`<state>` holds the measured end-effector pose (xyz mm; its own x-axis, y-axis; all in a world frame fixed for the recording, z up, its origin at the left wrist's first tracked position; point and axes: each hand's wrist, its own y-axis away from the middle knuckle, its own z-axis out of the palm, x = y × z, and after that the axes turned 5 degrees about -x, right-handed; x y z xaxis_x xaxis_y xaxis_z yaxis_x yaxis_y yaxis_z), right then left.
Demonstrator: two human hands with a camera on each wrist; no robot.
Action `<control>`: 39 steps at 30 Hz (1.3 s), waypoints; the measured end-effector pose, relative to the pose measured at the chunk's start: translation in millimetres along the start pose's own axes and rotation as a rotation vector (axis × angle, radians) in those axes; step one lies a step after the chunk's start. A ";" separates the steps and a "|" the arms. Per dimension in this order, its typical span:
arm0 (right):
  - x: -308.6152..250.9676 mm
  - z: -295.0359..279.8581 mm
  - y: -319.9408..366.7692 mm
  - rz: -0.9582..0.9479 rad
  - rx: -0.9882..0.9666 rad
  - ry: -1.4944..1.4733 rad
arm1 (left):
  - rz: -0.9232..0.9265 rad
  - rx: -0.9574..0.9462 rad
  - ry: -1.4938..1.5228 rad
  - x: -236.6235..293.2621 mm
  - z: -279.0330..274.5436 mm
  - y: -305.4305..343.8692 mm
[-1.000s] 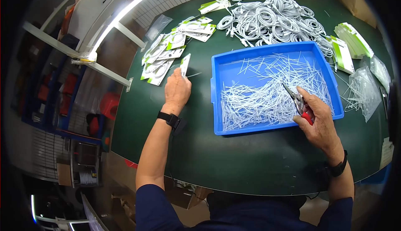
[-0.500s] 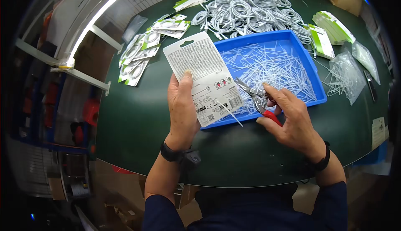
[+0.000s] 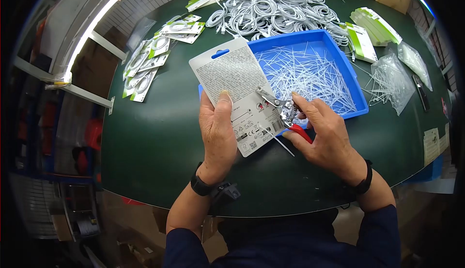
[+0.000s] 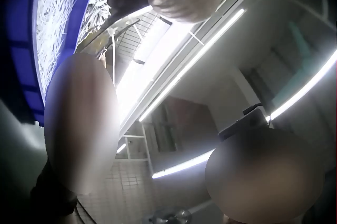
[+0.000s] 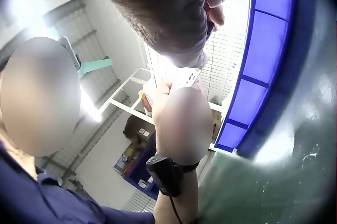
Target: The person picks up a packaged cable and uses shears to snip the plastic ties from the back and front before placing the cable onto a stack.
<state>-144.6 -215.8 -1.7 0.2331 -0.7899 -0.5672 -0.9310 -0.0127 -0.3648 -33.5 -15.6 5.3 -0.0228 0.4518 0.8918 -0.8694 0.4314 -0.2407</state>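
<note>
Pinched in my left hand (image 3: 218, 134), thumb across its back, is a printed cardboard packaging card (image 3: 227, 67) with a hang slot. A thin white cable tie (image 3: 280, 143) sticks out from its lower part. My right hand (image 3: 329, 134) grips red-handled cutting pliers (image 3: 286, 110), their metal tips overlapping the card's right edge in the head view. Behind both is a blue tray (image 3: 359, 91) heaped with white cable ties (image 3: 310, 76). In the right wrist view my right hand (image 5: 174, 19) fills the top and mostly hides the pliers.
Coiled grey-white cables (image 3: 281, 8) are piled at the back of the green table (image 3: 160, 156). Carded cables (image 3: 145, 67) lie at the left. Stacked cards (image 3: 375, 25), a bag of ties (image 3: 399, 86) and a black-handled tool (image 3: 420, 92) lie at the right.
My left hand has brought the card from the left side to in front of the tray. The pliers, held by my right hand, have moved left from above the tray onto the card's edge.
</note>
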 end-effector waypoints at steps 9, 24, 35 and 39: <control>1.6 5.5 5.2 -0.058 0.038 0.131 | 0.033 0.004 0.021 -12.0 8.2 2.0; -5.5 5.9 6.2 -0.010 -0.087 -0.198 | -0.026 0.015 -0.104 -30.1 9.4 -1.7; -2.6 7.9 9.5 -0.019 -0.077 -0.114 | -0.012 0.004 -0.017 -30.8 20.8 1.9; -1.1 7.7 10.1 -0.015 -0.062 -0.206 | -0.025 0.016 -0.108 -25.2 19.1 1.7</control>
<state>-152.1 -210.3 -10.4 0.2934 -0.6478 -0.7031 -0.9410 -0.0658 -0.3320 -43.8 -41.2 -10.3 -0.0528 0.3540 0.9337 -0.8781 0.4289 -0.2123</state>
